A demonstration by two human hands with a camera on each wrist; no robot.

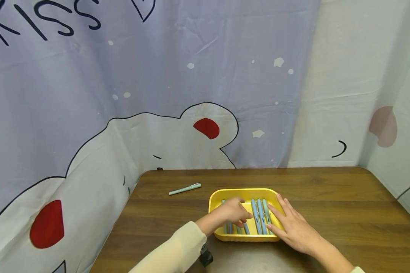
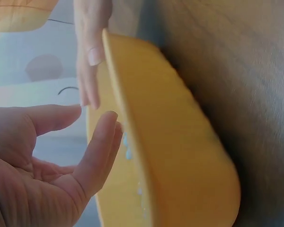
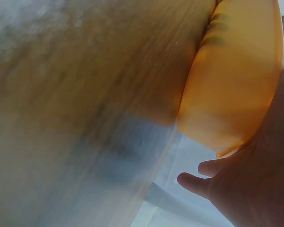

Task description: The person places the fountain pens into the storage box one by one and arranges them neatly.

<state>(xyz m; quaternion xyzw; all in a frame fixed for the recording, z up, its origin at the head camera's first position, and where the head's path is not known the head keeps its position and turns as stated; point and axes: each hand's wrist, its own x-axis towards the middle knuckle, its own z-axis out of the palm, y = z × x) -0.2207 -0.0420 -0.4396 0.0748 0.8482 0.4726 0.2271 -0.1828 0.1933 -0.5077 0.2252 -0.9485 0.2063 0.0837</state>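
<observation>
Pens (image 1: pixel 259 216) lie side by side in the yellow tray (image 1: pixel 246 192) on the table. Left hand (image 1: pixel 234 212) reaches in, fingers loose, holding nothing (I think picking is underway). Right hand (image 1: pixel 292 223) rests flat on the tray's edge. Next, pinch one pen.

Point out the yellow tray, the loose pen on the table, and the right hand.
yellow tray (image 1: pixel 244 192): head view, far rim.
loose pen (image 1: pixel 185 189): head view, mid-barrel.
right hand (image 1: pixel 292 223): head view, back of hand.
</observation>
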